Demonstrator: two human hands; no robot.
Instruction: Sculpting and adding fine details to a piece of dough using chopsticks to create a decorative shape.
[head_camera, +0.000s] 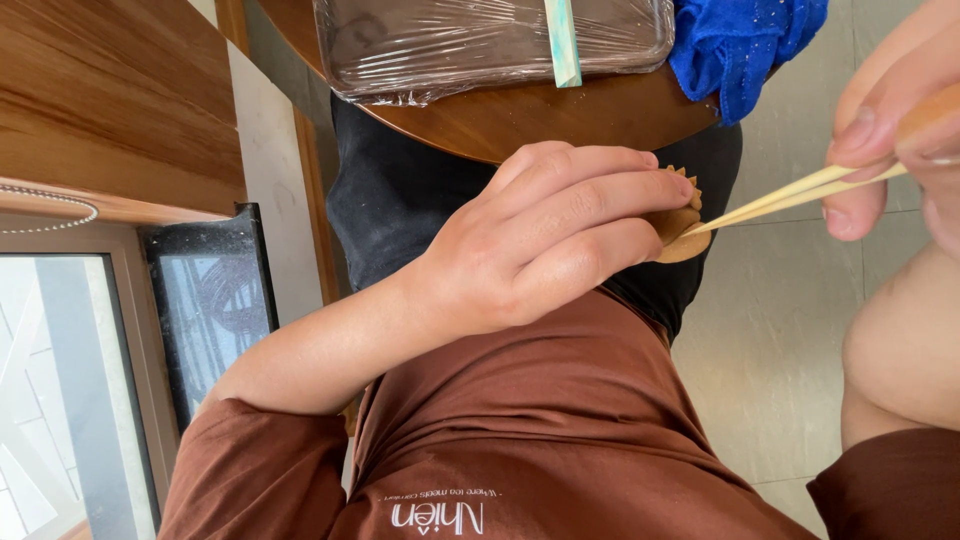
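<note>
My left hand (545, 235) is closed around a small tan woven piece (682, 235) with a jagged edge, which pokes out past my fingertips. My right hand (895, 120), at the right edge of the head view, pinches a thin pale strip (790, 195) between thumb and fingers. The strip's far end meets the woven piece at my left fingertips. Most of the woven piece is hidden inside my left hand.
A round wooden table (520, 115) lies beyond my hands, bearing a plastic-wrapped tray (450, 40) and a blue cloth (740, 45). Wooden panelling (110, 100) and a glass window (60, 390) are on the left. Grey floor tiles (770, 330) show at the right.
</note>
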